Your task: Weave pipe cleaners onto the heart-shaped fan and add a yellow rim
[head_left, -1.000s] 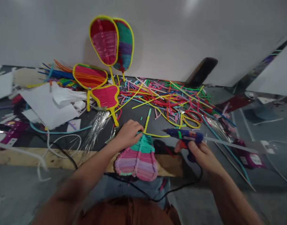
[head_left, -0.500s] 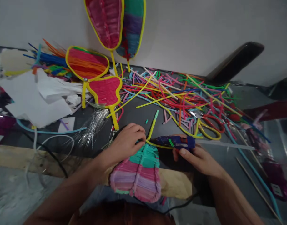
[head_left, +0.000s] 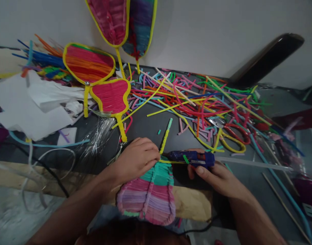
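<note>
A wing-shaped pipe-cleaner piece (head_left: pixel 149 192) in teal, pink and lilac lies at the table's front edge, its yellow-wrapped stem (head_left: pixel 165 137) pointing away from me. My left hand (head_left: pixel 142 154) pinches it where stem and teal part meet. In my right hand (head_left: pixel 209 172) is a blue hot glue gun (head_left: pixel 190 157), its nozzle beside the stem's base. A clear glue stick (head_left: pixel 253 162) sticks out of the gun's back. From the stem's base a loose yellow pipe cleaner (head_left: pixel 175 162) runs right, beneath the gun.
Loose pipe cleaners (head_left: pixel 186 98) cover the back of the table, with scissors (head_left: pixel 234 137) at their right edge. Finished yellow-edged wing pieces (head_left: pixel 110 97) stand at the left. White paper (head_left: pixel 31 105) lies farther left. A dark upright object (head_left: pixel 270 59) leans against the wall.
The view has shifted slightly. Both hands keep their hold, and the glue gun's nozzle stays close to the stem's base.
</note>
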Demonstrator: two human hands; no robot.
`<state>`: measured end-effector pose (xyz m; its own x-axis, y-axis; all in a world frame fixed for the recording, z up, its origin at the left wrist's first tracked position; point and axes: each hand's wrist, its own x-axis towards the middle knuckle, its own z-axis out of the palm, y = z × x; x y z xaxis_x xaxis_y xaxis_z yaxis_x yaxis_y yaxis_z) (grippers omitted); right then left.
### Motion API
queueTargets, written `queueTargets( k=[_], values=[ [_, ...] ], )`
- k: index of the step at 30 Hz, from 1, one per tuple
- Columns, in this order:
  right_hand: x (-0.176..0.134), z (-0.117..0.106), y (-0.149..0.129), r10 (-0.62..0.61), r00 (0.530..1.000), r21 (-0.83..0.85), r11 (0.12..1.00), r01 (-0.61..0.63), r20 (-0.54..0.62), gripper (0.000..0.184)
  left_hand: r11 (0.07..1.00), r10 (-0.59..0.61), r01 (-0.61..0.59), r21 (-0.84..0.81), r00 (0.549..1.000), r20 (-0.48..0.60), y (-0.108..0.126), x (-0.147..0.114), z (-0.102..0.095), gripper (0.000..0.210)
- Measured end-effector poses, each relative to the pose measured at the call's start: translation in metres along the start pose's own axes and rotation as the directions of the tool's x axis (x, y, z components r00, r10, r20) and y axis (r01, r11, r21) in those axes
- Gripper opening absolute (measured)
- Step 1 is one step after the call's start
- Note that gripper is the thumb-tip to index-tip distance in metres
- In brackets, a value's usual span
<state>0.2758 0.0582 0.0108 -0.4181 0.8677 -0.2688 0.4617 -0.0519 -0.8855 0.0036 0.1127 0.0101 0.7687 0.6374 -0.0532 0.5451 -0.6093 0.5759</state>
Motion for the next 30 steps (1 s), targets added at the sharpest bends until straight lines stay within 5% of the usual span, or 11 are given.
queueTargets(
  k=[30],
  values=[
    [-0.005,0.010,0.011,-0.133,0.985,-0.280,0.955,0.099,-0.106,0.028,0.993,-0.085,0.080,0.081,0.995,0.056,-0.007,-0.001,0.003,0.022]
  ],
)
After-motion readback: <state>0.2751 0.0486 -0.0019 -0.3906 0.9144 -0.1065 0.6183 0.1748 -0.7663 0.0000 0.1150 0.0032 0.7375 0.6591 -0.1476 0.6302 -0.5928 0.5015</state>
